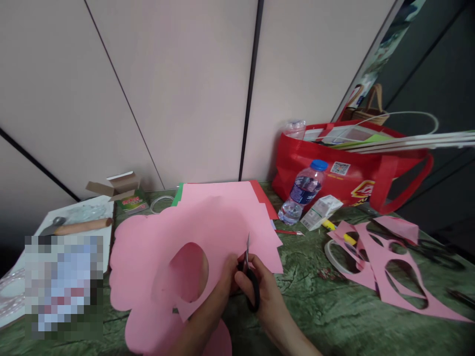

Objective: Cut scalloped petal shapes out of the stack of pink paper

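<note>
Cutting: the right hand (264, 292) is wrapped through the black handles of the scissors (249, 271), and the blades point up and away with barely a gap between them.
Holding: the left hand (221, 284) pinches the pink paper (156, 257) just left of the blades, touching the right hand.
Paper: a big lobed sheet with a round hole, spreading left of and beyond the grip above the green table (315, 306).
Behind the grip: a flat stack of sheets (222, 192) in pink, green and red.
Right of the grip: pink scraps (393, 269) with cut-out holes, well apart, and a tape ring (334, 257) at their near edge.
Further right and back: a water bottle (304, 190) leaning on a red bag (356, 168), with a small carton (321, 211) beside it.
Far left: a wooden handle (81, 226) on a white board.
</note>
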`<move>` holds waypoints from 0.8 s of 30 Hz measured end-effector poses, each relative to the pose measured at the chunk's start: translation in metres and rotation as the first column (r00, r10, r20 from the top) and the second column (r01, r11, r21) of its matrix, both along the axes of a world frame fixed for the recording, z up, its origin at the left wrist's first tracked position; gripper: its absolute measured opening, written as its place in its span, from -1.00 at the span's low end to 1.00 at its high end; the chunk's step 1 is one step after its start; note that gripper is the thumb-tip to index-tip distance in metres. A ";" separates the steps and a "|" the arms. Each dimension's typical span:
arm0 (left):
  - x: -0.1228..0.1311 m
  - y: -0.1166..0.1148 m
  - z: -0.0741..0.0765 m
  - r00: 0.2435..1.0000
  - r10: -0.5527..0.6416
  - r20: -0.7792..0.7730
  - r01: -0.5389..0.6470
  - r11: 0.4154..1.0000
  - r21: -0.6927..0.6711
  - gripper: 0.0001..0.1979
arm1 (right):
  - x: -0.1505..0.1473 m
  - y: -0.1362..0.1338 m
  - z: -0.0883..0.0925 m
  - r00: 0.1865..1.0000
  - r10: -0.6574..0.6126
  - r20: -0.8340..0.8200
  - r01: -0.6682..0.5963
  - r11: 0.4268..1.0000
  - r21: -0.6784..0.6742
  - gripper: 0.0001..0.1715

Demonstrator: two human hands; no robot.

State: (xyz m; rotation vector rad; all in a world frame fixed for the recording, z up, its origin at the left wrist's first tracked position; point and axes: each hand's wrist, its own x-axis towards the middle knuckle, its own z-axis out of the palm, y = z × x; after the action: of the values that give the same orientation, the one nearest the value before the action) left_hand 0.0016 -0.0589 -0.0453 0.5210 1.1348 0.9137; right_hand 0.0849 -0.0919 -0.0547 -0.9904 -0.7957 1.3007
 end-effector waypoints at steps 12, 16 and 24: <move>0.009 0.001 -0.003 0.984 -0.144 0.107 0.158 0.979 -0.130 -0.65 | 0.002 0.002 -0.001 1.000 -0.013 0.024 0.013 1.000 0.005 -0.61; 0.002 0.000 0.001 0.994 -0.099 0.034 0.101 0.992 -0.080 -0.75 | 0.004 0.002 0.000 0.999 -0.042 0.009 0.042 0.999 0.018 -0.63; -0.005 -0.004 0.000 0.998 -0.059 0.016 0.059 0.998 -0.012 -0.81 | 0.003 0.001 0.000 0.998 -0.054 -0.012 0.054 0.998 0.012 -0.66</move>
State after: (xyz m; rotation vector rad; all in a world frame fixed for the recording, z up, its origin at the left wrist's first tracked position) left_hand -0.0039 -0.0629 -0.0456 0.5338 1.1053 0.8577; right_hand 0.0878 -0.0914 -0.0550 -0.9876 -0.7626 1.2530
